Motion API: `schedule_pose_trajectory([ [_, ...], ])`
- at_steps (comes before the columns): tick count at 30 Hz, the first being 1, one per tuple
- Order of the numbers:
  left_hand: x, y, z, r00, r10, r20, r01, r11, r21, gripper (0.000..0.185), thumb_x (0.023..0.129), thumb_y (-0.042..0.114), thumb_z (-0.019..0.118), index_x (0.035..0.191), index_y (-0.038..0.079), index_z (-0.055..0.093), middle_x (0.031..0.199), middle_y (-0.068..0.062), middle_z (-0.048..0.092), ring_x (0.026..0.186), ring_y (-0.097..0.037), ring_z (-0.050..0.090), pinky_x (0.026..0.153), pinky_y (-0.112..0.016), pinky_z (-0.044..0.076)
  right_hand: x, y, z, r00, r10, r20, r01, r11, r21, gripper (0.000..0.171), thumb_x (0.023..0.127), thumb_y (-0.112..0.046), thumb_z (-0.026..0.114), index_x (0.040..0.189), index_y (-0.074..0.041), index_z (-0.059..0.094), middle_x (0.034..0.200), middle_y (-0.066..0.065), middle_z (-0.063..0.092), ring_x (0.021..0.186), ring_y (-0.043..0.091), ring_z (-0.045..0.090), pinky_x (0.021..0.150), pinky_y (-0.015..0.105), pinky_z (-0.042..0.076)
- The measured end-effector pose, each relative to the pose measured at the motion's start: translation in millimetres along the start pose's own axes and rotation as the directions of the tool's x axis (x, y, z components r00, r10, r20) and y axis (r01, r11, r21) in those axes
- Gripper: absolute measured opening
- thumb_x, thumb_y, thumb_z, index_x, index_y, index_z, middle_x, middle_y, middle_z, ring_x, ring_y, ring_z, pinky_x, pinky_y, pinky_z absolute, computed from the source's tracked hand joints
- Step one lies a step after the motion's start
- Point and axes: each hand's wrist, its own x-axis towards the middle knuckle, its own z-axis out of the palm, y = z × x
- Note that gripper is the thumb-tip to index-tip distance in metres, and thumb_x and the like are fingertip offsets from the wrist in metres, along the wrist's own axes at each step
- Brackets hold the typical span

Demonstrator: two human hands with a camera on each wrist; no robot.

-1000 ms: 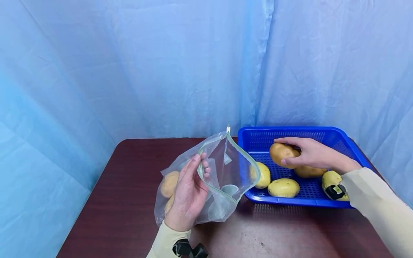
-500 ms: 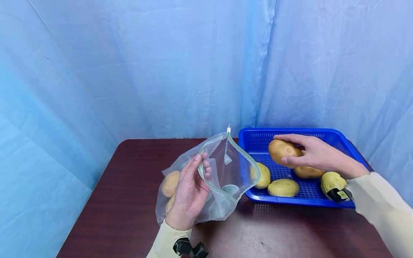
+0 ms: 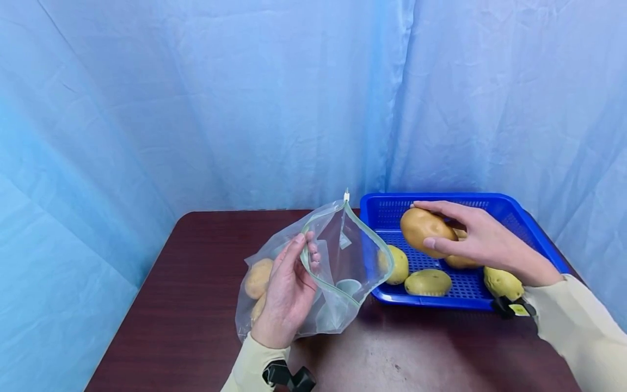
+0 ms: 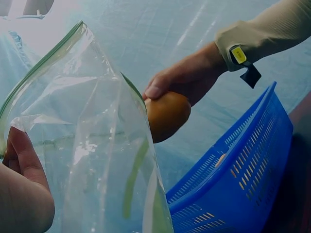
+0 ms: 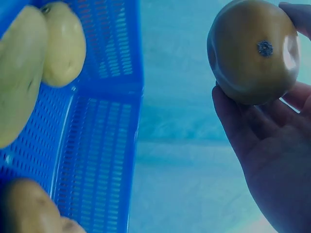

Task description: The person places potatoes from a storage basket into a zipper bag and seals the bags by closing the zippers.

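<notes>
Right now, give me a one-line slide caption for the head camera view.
Left hand holds a clear zip bag open while right hand lifts a potato from the blue basket.

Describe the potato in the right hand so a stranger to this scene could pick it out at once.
Find the blue basket on the right of the dark wooden table. Above its left part, the right hand grips one potato. It is the only one lifted off the basket floor, and browner than the yellowish potatoes lying below.
</notes>
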Motion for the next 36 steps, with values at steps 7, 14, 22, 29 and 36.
schedule_pose_trajectory([
  [7,0.9,-1.4,0.3,1.0,0.0,-0.008,0.0,1.0,0.004,0.014,0.105,0.018,0.063,0.11,0.008,0.071,0.088,-0.001,0.069,0.075,-0.008,0.069,0.074,-0.017,0.06,-3.5,-19.2,2.4,0.999,0.011,-0.039,-0.008,0.997,0.08,0.064,0.091,-0.018,0.081,0.149,-0.031,0.057,0.14,0.0,0.062,0.103,0.011,0.064,0.075,0.022,0.055],
  [14,1.5,-3.2,0.9,1.0,0.004,-0.008,-0.004,1.0,0.009,0.014,0.106,0.018,0.062,0.109,0.008,0.071,0.087,-0.001,0.07,0.074,-0.007,0.069,0.073,-0.016,0.06,-3.8,-32.2,7.2,0.996,-0.022,-0.082,0.035,0.987,0.157,0.065,0.09,-0.01,0.08,0.148,-0.027,0.057,0.136,0.0,0.063,0.098,0.012,0.066,0.076,0.019,0.057],
  [22,0.7,-4.1,0.4,1.0,0.006,0.015,-0.006,1.0,0.025,0.015,0.106,0.018,0.061,0.11,0.009,0.072,0.087,0.0,0.07,0.075,-0.007,0.069,0.074,-0.016,0.059,-6.1,-43.2,15.5,0.987,-0.034,-0.156,0.058,0.987,0.152,0.066,0.089,-0.009,0.081,0.148,-0.029,0.058,0.135,-0.008,0.064,0.099,0.009,0.065,0.078,0.014,0.054],
  [29,0.5,-4.7,0.7,1.0,0.007,0.017,-0.008,1.0,0.029,0.016,0.107,0.018,0.06,0.11,0.009,0.072,0.087,0.0,0.07,0.075,-0.007,0.068,0.074,-0.016,0.059,-5.2,-50.2,22.2,0.986,-0.052,-0.155,0.092,0.96,0.264,0.065,0.092,-0.001,0.075,0.15,-0.023,0.055,0.14,-0.005,0.062,0.106,0.013,0.064,0.082,0.016,0.054],
  [36,0.3,-5.6,0.7,1.0,-0.003,0.014,0.003,1.0,0.022,0.016,0.107,0.017,0.059,0.11,0.009,0.072,0.088,-0.001,0.07,0.075,-0.007,0.07,0.076,-0.017,0.06,-5.4,-59.2,28.2,0.982,-0.039,-0.184,0.094,0.949,0.302,0.065,0.092,0.0,0.074,0.15,-0.023,0.055,0.145,-0.003,0.059,0.113,0.011,0.063,0.088,0.015,0.054],
])
